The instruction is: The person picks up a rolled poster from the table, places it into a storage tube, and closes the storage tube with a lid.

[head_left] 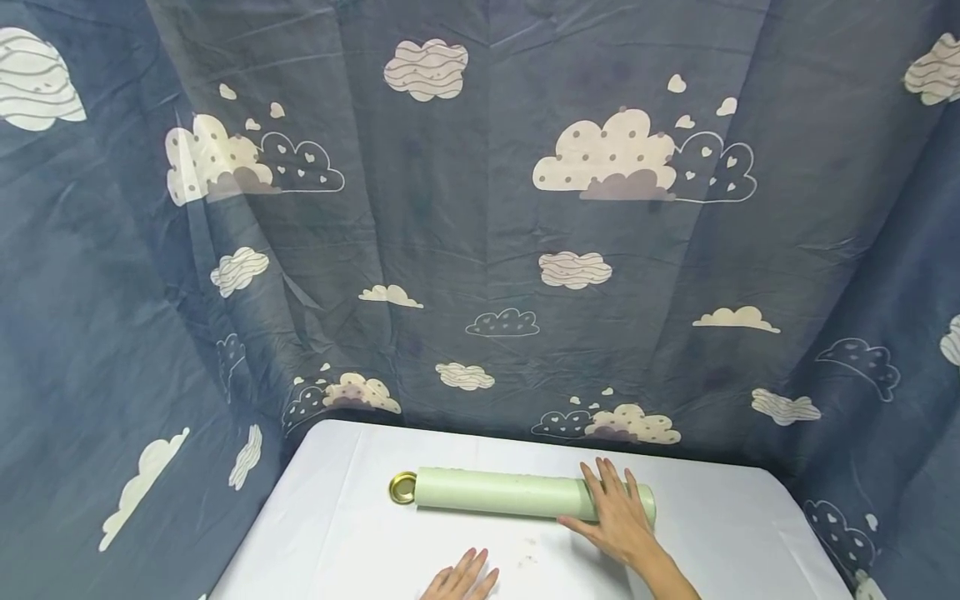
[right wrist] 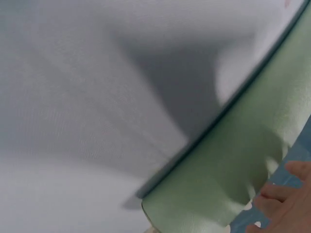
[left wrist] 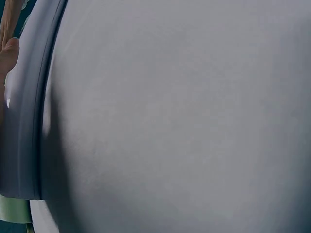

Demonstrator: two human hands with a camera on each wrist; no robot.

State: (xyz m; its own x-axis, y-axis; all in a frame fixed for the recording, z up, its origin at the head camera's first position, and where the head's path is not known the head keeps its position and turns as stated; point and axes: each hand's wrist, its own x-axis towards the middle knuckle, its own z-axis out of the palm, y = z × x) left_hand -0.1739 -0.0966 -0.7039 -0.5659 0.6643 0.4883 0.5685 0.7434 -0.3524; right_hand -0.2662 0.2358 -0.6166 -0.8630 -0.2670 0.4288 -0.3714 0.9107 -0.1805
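Observation:
A pale green roll [head_left: 498, 492] with a gold ring at its left end [head_left: 402, 487] lies across the white table [head_left: 337, 533]. My right hand [head_left: 617, 510] rests flat on the roll's right end, fingers straight and spread. My left hand [head_left: 461, 577] lies flat on the table in front of the roll, apart from it, at the bottom edge of the head view. In the right wrist view the green roll [right wrist: 228, 165] fills the lower right, with fingertips [right wrist: 286, 194] at the corner. The left wrist view shows mostly white tabletop [left wrist: 184, 116] and a sliver of the hand [left wrist: 7, 53].
A dark blue cloth with cloud prints [head_left: 480, 208] hangs behind and on both sides of the table. The table's rounded back corners meet the cloth. A few faint specks [head_left: 528, 550] lie on the white surface in front of the roll.

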